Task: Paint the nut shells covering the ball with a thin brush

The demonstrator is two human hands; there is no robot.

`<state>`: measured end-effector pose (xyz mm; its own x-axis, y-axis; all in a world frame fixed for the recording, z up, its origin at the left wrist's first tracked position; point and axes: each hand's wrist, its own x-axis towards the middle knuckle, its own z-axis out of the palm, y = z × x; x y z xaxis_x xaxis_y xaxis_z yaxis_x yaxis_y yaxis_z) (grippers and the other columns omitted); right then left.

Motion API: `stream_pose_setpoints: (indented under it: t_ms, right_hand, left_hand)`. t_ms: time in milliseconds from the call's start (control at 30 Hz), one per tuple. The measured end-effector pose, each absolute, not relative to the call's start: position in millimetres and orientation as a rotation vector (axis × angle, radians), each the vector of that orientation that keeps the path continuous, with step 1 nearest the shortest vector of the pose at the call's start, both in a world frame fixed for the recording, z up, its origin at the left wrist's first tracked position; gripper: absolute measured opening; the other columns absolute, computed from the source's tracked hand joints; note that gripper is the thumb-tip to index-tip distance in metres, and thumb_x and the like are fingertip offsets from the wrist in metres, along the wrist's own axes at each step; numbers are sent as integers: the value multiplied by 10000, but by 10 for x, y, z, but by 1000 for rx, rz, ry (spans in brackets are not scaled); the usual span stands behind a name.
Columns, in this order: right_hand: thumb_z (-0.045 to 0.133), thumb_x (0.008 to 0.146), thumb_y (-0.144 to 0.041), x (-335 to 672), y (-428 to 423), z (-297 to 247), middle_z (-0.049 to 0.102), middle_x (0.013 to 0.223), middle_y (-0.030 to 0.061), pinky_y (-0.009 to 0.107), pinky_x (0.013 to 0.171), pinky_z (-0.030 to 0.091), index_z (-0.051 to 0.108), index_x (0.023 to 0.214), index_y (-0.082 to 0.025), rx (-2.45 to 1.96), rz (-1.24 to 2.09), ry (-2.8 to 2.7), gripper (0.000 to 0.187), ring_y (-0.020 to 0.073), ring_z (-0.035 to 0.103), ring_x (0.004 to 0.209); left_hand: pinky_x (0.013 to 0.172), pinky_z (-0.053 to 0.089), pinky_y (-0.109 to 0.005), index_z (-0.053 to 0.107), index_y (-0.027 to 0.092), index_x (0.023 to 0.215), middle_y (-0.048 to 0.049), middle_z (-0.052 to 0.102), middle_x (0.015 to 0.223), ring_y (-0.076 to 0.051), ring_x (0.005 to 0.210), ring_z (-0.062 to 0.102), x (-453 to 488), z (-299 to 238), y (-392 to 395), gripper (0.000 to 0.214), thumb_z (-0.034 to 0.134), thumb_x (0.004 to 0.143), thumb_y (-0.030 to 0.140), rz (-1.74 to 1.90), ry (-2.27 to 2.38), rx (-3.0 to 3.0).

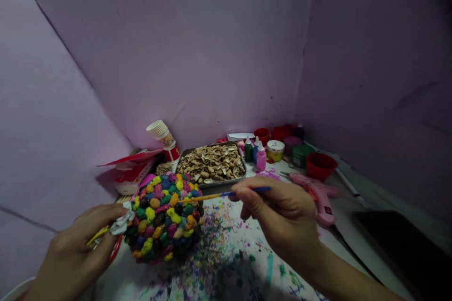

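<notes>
A rounded object covered in painted peanut shells (165, 216) of many colours stands over the paint-spattered table (226, 244). My right hand (278, 211) pinches a thin paintbrush (226, 194) with a blue handle end and an orange front part. The brush's tip meets or nearly meets the shells near the object's upper right. At the object's left side, my left hand (81, 240) is closed on a crumpled white tissue (123, 221) that touches the shells. Something yellow and something red poke out near its fingers; I cannot make out what they are.
Behind the object lies a tray of peanut shells (212, 162), with stacked paper cups (164, 138) to its left. Small paint bottles (261, 157), paint jars (275, 150) and a red cup (321, 165) stand to the right. A pink glue gun (323, 200) and a black phone-like slab (399, 244) lie nearer me.
</notes>
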<state>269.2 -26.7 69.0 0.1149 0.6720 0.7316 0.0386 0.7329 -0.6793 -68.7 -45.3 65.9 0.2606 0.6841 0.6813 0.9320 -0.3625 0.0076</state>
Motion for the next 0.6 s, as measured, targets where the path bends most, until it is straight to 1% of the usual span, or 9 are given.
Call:
stream_pose_setpoints:
  t_ms: [67,100,200,267,367,433,600]
  right_hand:
    - [644,841,-188,2752,-265,737,651,527,-34,202,406,460,723,734,-193,-689,524,-1338,133,86,567,412]
    - [648,840,-195,2786,-266,768,638,513,-39,202,415,467,723,730,-197,-723,526,-1318,133,86,568,415]
    - [661,834,-220,2873,-280,858,618,498,-44,206,408,469,722,716,-204,-790,531,-1290,135,87,557,412]
    - [667,831,-228,2896,-297,884,620,503,-44,204,385,455,722,715,-204,-793,538,-1294,130,81,538,393]
    - [655,845,-222,2873,-325,859,621,502,-45,192,399,450,725,723,-202,-775,534,-1364,142,73,536,399]
    - [641,861,-218,2833,-339,816,626,509,-41,182,420,453,723,730,-198,-754,539,-1426,155,73,559,428]
    - [625,872,-196,2693,-360,699,637,520,-34,177,415,455,717,728,-182,-704,592,-1502,171,79,575,431]
  left_hand:
    - [701,573,-222,674,312,915,38,784,865,-179,785,743,-790,627,-426,228,493,777,285,-833,-1566,-2112]
    - [683,571,-215,678,304,906,41,784,840,-177,772,744,-824,621,-414,226,497,772,294,-824,-1611,-2095]
    - [524,531,-185,689,282,847,51,766,713,-155,604,716,-799,668,-407,217,500,744,304,-832,-1681,-2087]
    - [413,472,-180,687,271,802,48,754,669,-135,468,655,-699,740,-421,219,484,727,299,-878,-1671,-2111]
    - [350,420,-178,679,268,770,55,739,632,-115,377,583,-549,839,-449,204,486,709,284,-888,-1682,-2144]
    - [355,422,-179,681,264,762,53,736,623,-118,385,587,-498,875,-462,208,483,702,285,-880,-1701,-2147]
    - [425,471,-185,701,222,758,13,758,664,-152,519,675,-480,892,-470,244,486,689,316,-843,-1793,-2115]
